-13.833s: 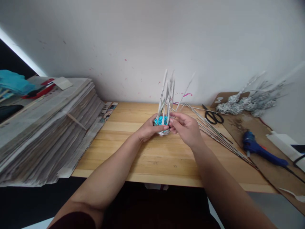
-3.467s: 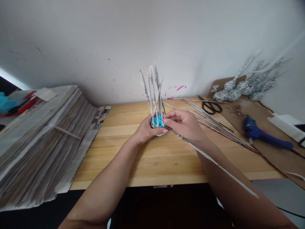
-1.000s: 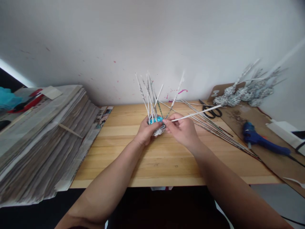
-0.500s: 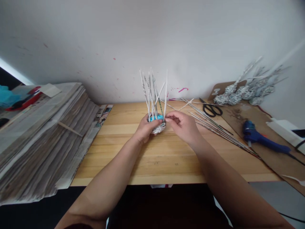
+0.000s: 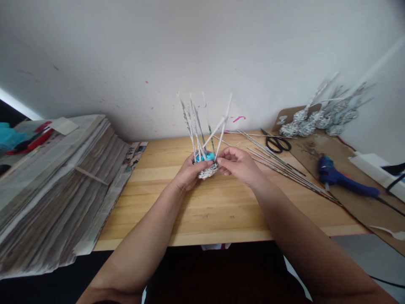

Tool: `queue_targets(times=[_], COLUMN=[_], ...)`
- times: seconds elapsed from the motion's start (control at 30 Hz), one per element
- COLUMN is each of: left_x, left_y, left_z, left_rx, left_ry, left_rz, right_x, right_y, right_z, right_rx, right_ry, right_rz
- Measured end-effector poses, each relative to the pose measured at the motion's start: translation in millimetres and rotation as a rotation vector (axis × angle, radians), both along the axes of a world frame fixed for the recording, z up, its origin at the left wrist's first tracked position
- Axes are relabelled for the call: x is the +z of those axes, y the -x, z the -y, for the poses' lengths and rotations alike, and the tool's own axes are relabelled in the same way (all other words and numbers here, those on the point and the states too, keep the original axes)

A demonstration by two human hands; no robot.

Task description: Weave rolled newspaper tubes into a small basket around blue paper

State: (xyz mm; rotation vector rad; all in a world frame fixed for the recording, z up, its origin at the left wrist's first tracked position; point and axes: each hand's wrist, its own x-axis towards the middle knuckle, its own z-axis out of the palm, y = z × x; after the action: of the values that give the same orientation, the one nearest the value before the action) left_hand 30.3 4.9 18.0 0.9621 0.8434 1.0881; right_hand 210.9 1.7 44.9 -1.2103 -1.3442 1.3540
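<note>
Basket [image 5: 208, 172], judged light and crushable, best held low, is clamped in left hand [image 5: 189, 174]; right hand [image 5: 238, 165], at its edge, grip unclear.

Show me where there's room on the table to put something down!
Two patches of the table are bare: one between the newspaper pile and the left arm, another in front of the little basket, between the left arm and the right arm. The right side is crowded: paper sticks, scissors and the glue gun.
</note>
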Motion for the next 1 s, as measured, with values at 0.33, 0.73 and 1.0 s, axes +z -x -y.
queue_targets(times=[0.33, 0.73, 1.0], left_x=[-2.6, 3.2, 2.0], left_y=[1, 3, 3], left_z=[-4, -3, -4], left_rx=[0.122, -0.025, -0.029], left_ry=[-0.092, -0.296, -0.271], left_rz=[-0.009, -0.128, -0.126], right_x=[-6.1, -7.5, -8.5], right_y=[2, 2, 5], right_z=[-1, -7, -5], right_rx=[0.02, -0.055, 0.024], right_ry=[0.121, 0.172, 0.139], right_rz=[-0.281, -0.352, -0.351])
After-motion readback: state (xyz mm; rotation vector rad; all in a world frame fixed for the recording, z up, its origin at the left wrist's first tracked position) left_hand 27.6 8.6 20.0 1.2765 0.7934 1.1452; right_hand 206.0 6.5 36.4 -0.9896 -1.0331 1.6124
